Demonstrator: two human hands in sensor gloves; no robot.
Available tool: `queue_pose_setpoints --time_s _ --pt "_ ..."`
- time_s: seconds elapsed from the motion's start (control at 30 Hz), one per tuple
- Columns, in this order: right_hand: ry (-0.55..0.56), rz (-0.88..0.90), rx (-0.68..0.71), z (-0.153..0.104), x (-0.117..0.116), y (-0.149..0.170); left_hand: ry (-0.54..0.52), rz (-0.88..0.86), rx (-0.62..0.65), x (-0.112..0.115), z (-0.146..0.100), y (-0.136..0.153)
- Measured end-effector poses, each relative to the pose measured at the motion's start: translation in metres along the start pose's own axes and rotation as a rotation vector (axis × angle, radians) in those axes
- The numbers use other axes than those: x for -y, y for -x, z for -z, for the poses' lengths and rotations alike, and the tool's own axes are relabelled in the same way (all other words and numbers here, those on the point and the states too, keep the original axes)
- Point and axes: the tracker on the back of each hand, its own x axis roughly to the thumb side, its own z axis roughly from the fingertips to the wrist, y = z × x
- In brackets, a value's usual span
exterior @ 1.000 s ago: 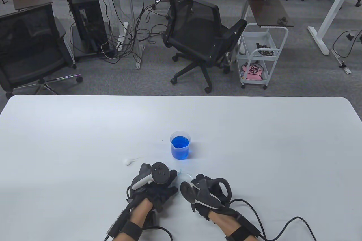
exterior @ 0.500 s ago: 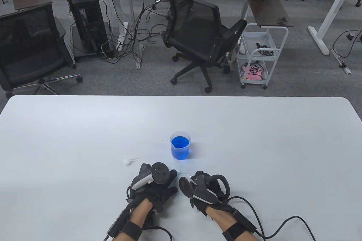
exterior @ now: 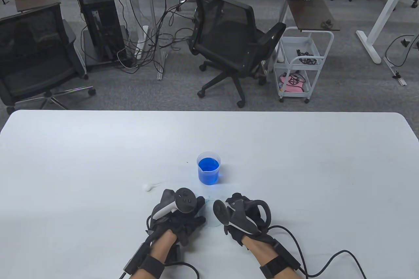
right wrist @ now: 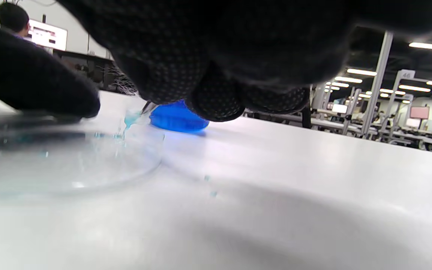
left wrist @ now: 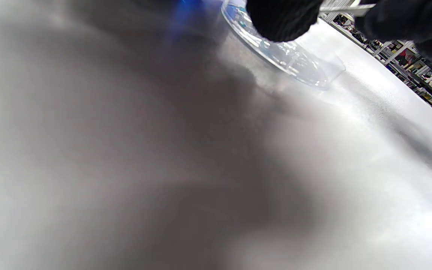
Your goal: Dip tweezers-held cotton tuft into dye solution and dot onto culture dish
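A clear beaker of blue dye (exterior: pixel 209 168) stands at the table's middle. Just in front of it lies the clear culture dish (exterior: pixel 212 218), mostly covered by both hands. My left hand (exterior: pixel 195 206) holds the dish (left wrist: pixel 298 62) at its left rim, a fingertip (left wrist: pixel 280 18) against it. My right hand (exterior: pixel 234 201) grips the tweezers (right wrist: pixel 149 107). Their tip pinches a blue-stained cotton tuft (right wrist: pixel 131 120), which touches the far side of the dish (right wrist: pixel 66 161). Small blue dots show on the dish.
A spare white cotton tuft (exterior: pixel 148 186) lies left of the beaker. A few tiny blue droplets (right wrist: pixel 211 193) sit on the white table (exterior: pixel 294 161) beside the dish. Glove cables (exterior: pixel 327 259) trail to the front edge. Office chairs and a cart stand beyond the table.
My right hand shifted left over the dish, then back right and slightly farther from me. The left hand, the beaker and the spare tuft have stayed put.
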Motion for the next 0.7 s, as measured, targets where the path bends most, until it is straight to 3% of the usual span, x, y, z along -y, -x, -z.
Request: queue_pose_setpoints --time_s 0.23,0.53,0.7 --pt "-0.02 -0.023 0.014 0.0 -0.007 -0.004 0.0 0.0 0.0 0.0 0.0 0.0" --pt "0.068 0.054 -0.03 -0.01 0.026 0.015 0.003 0.002 -0.006 0.0 -0.001 0.0" --pt "0.009 0.012 0.006 -0.016 0.014 0.008 0.003 0.003 -0.008 0.0 -0.001 0.0"
